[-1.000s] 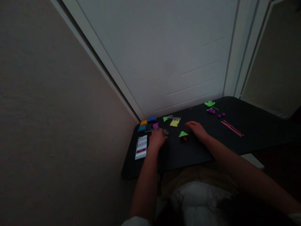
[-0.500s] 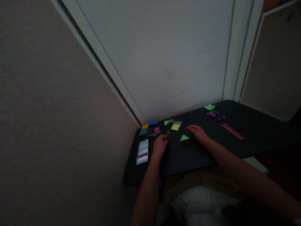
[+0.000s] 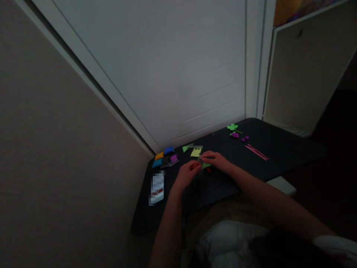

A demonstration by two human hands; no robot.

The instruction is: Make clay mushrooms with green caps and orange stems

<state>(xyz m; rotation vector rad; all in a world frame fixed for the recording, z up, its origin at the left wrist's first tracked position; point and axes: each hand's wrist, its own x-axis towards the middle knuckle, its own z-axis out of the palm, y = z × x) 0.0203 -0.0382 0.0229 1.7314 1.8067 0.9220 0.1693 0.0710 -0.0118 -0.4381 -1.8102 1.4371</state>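
My left hand (image 3: 186, 174) is closed, pinching a small clear plastic bag (image 3: 200, 160) between thumb and fingertips. On the bag's other side is my right hand (image 3: 219, 161), its fingers closed on the bag's edge. Just behind and below the bag lies a modelling-clay mushroom with a green cap (image 3: 206, 165) and a red stem (image 3: 208, 170), partly covered by my right fingers. The bag's contents are too dark to make out.
Coloured clay packets (image 3: 159, 156) and a phone (image 3: 157, 188) lie at the table's left. Behind my hands is a yellow packet (image 3: 196, 151) beside a green one (image 3: 186, 148). Toward the right are a green clay flower (image 3: 232, 127), purple balls (image 3: 235, 135) and pink sticks (image 3: 256, 152).
My right hand has moved left to the bag in my left hand and taken hold of it. The bag now partly overlaps the mushroom. The camera view has turned to the right.
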